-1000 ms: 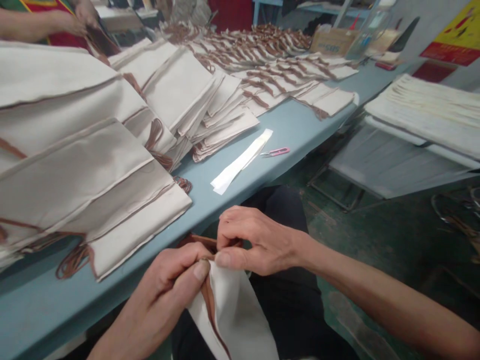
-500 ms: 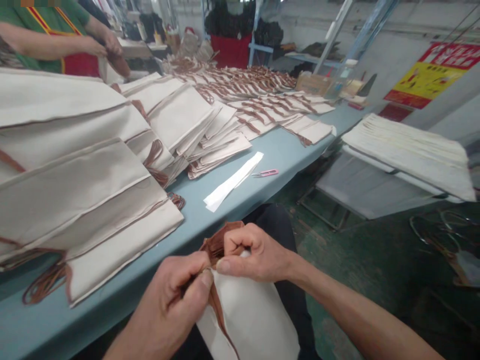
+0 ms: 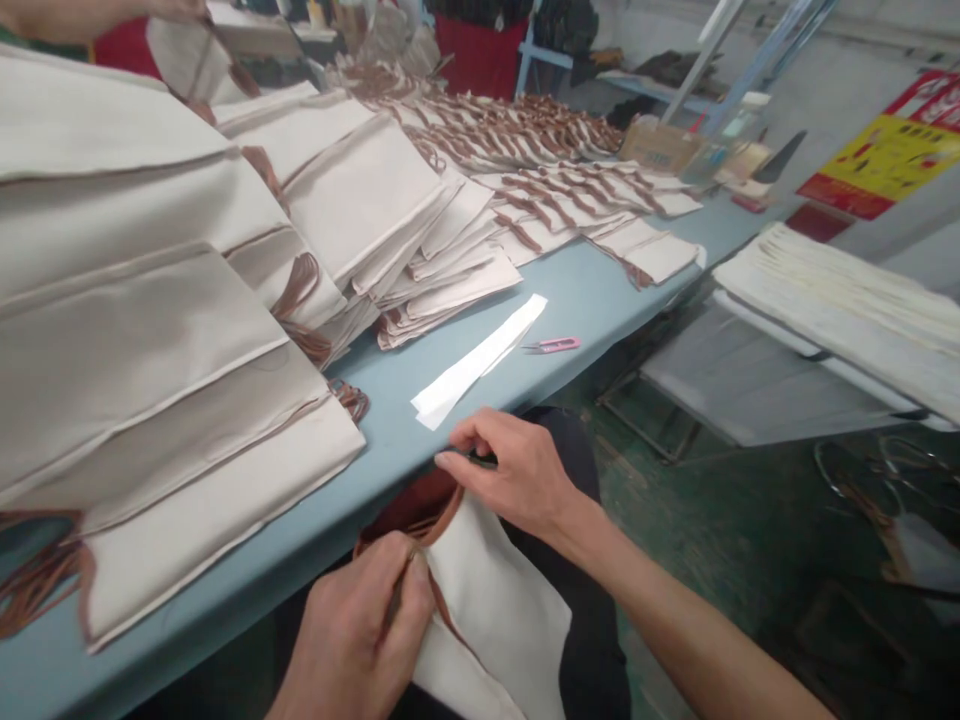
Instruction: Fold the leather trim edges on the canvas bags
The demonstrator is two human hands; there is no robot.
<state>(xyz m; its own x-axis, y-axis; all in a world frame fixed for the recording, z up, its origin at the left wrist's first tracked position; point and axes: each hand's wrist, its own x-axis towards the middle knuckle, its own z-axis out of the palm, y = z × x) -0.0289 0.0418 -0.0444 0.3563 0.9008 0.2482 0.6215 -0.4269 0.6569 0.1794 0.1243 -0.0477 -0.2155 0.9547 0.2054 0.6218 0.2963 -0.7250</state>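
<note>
A cream fabric bag [image 3: 495, 590] with brown edging and a brown inside lies across my lap, its mouth toward the table. My left hand [image 3: 364, 620] pinches the brown-edged seam near the mouth. Just above the other side of the mouth is my right hand [image 3: 517, 460], fingers loosely bent and thumb apart from them, with nothing visible between. On the blue-grey table [image 3: 487, 395] ahead are white paper strips [image 3: 480, 360] and small pink-handled thread snips [image 3: 553, 346].
Stacked cream bags [image 3: 217, 480] with brown cords cover the table's left side. More brown-edged pieces [image 3: 517, 130] lie in rows farther back. At the right stands a rack [image 3: 832, 330] piled with pale sheets. A co-worker's arm [image 3: 97, 15] handles fabric at the upper left.
My right hand has let go of the bag's edge and moved up and slightly right, its fingers parting. My left hand still pinches the seam. The bag's mouth now gapes wider, and the view has shifted.
</note>
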